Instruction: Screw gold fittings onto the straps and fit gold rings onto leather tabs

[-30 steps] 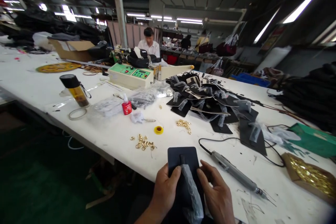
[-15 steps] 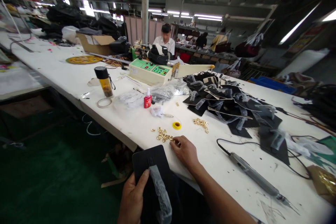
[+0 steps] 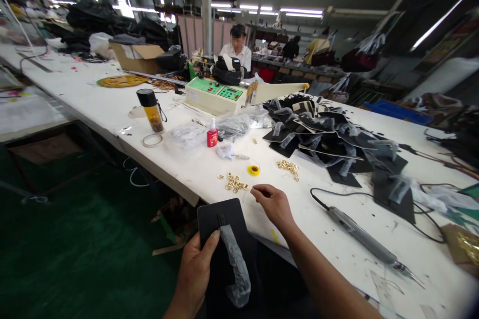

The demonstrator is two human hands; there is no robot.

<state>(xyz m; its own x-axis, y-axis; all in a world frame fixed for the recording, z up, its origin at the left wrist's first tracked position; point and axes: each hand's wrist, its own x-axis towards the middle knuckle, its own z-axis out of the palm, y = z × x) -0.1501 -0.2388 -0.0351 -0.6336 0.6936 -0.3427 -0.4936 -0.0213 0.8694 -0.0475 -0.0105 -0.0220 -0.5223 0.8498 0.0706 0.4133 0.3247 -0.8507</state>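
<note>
Black panel (image 3: 224, 219), flat and rounded at its far corners, is held up off the near edge of the desk (image 3: 112, 104) by the left hand (image 3: 194, 271), whose thumb presses on its face beside a strap wrapped in clear plastic (image 3: 235, 264). From what shows, no gold fitting sits on the panel yet, so I would judge the work on this piece to be at an early stage, with the fitting left to do. The right hand (image 3: 273, 204) is out over the desk, just beyond the panel, fingertips pinched together; something tiny may be between them, but it is too small to tell. Just past those fingers lies a scatter of gold rings (image 3: 234, 183), with a yellow tape roll (image 3: 253, 170) and a second cluster of gold pieces (image 3: 289, 167) a little further off. To the right of the right hand lies a corded electric screwdriver (image 3: 359, 237). Further out are a heap of similar black panels (image 3: 329, 144), a red bottle (image 3: 212, 135), a dark-capped flask (image 3: 150, 109) and a green-topped machine (image 3: 215, 95). Beyond it, another person sits at work.
</note>
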